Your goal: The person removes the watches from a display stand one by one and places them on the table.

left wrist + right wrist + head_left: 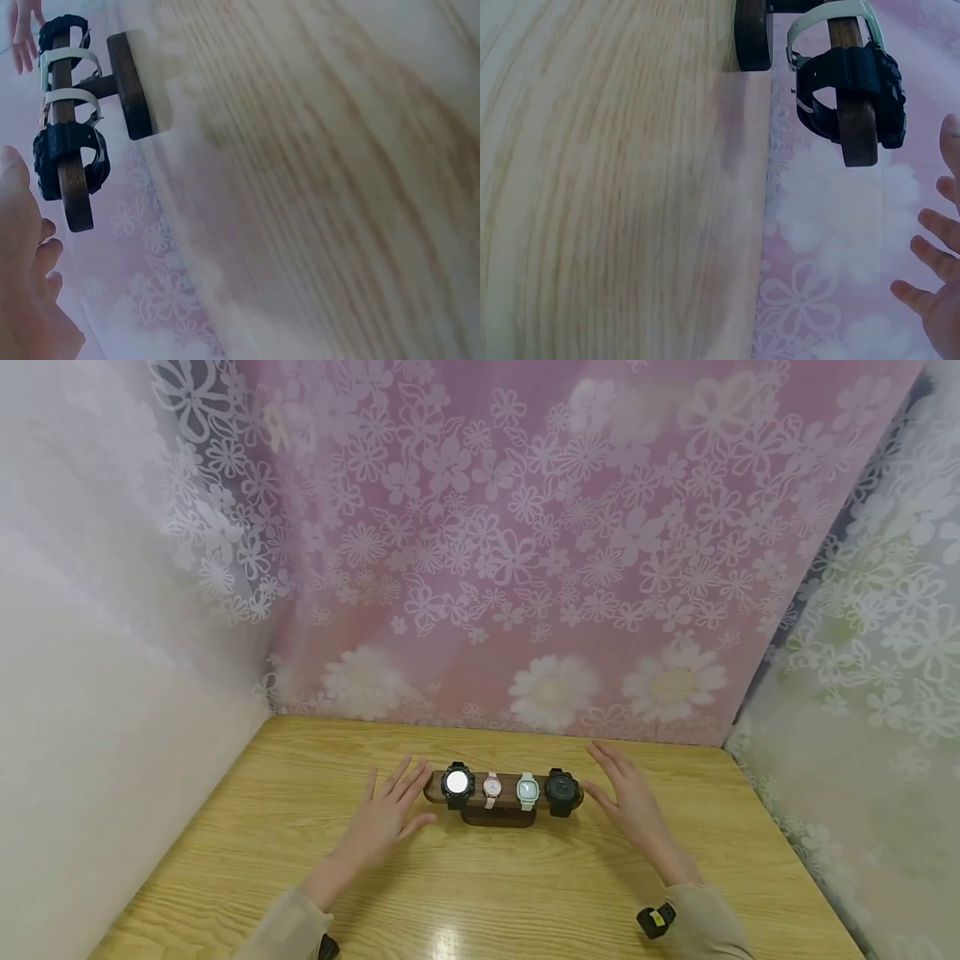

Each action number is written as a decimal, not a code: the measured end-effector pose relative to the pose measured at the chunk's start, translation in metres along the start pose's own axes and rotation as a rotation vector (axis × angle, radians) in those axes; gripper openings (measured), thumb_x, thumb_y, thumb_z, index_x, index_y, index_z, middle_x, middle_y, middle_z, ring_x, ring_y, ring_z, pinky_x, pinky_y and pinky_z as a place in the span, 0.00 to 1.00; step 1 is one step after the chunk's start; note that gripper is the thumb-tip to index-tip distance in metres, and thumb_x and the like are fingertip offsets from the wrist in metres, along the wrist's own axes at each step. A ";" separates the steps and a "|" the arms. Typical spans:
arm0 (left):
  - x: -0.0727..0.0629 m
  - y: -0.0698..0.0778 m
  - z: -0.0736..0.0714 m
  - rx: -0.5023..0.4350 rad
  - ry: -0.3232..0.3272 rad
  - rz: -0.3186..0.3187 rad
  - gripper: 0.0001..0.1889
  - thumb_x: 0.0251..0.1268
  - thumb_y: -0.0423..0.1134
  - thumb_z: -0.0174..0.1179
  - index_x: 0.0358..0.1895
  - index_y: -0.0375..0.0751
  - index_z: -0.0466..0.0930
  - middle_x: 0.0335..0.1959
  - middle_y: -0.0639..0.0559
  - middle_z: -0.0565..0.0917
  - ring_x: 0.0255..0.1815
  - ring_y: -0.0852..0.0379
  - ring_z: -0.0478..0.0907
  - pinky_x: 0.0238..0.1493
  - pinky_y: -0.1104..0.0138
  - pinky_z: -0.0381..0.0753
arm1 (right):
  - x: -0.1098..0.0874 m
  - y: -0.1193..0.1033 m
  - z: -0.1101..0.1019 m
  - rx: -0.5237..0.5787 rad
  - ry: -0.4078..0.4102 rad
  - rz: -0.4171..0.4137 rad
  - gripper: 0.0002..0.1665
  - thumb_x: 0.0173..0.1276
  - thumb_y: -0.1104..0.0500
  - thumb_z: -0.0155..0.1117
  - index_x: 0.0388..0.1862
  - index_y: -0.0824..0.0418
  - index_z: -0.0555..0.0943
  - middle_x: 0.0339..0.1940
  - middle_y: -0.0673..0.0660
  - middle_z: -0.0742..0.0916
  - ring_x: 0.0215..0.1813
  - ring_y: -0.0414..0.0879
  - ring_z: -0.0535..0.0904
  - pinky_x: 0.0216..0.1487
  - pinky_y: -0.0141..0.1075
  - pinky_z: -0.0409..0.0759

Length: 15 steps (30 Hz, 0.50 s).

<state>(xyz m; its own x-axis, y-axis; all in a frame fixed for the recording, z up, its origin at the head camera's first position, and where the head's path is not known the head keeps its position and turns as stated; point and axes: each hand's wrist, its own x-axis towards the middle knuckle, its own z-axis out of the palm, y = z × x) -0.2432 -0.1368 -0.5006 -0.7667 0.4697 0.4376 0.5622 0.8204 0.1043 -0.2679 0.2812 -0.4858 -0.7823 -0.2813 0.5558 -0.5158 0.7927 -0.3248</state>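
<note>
A dark wooden watch stand (498,817) on the table carries a row of watches along its bar. From left to right these are a black watch with a bright white face (457,782), a small pink watch (492,787), a mint green square watch (527,789) and a bulky black watch (562,789). My left hand (387,810) is spread beside the left end of the bar, holding nothing. Off the right end, my right hand (632,797) has its fingers extended and apart. Both wrist views show the straps looped around the bar (75,196).
The stand rests on a light wood-grain table (465,885). Behind it hangs a pink flowered curtain (525,552). A white wall-like sheet (112,710) borders the left side, and a pale floral sheet (885,760) the right. A small black device (656,920) sits at my right wrist.
</note>
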 end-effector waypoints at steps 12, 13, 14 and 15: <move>0.002 0.010 0.009 -0.050 0.004 0.006 0.39 0.71 0.57 0.59 0.79 0.42 0.60 0.79 0.47 0.62 0.80 0.43 0.56 0.76 0.33 0.45 | 0.002 -0.012 0.015 0.085 -0.064 -0.047 0.42 0.68 0.54 0.72 0.79 0.49 0.66 0.74 0.60 0.74 0.71 0.62 0.71 0.62 0.64 0.75; 0.002 0.011 0.010 -0.053 0.005 0.006 0.39 0.71 0.57 0.59 0.79 0.41 0.61 0.79 0.46 0.63 0.80 0.43 0.56 0.75 0.33 0.45 | 0.002 -0.012 0.016 0.089 -0.073 -0.050 0.43 0.67 0.53 0.72 0.79 0.49 0.66 0.74 0.60 0.74 0.71 0.62 0.71 0.61 0.64 0.75; 0.002 0.011 0.010 -0.056 0.003 0.005 0.39 0.71 0.57 0.58 0.79 0.41 0.61 0.79 0.46 0.62 0.80 0.43 0.56 0.75 0.33 0.45 | 0.001 -0.012 0.017 0.094 -0.082 -0.051 0.43 0.66 0.52 0.73 0.79 0.49 0.66 0.74 0.59 0.74 0.71 0.62 0.71 0.62 0.64 0.75; 0.001 0.011 0.010 -0.057 0.001 0.003 0.39 0.71 0.57 0.58 0.79 0.41 0.61 0.80 0.47 0.62 0.80 0.43 0.56 0.75 0.33 0.45 | 0.001 -0.013 0.018 0.096 -0.090 -0.053 0.44 0.66 0.52 0.73 0.79 0.49 0.67 0.74 0.59 0.74 0.71 0.62 0.71 0.62 0.64 0.75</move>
<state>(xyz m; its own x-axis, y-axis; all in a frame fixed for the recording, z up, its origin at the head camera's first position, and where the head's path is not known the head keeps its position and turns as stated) -0.2414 -0.1239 -0.5080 -0.7647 0.4720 0.4387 0.5815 0.7989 0.1541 -0.2684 0.2612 -0.4943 -0.7788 -0.3727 0.5045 -0.5852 0.7213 -0.3706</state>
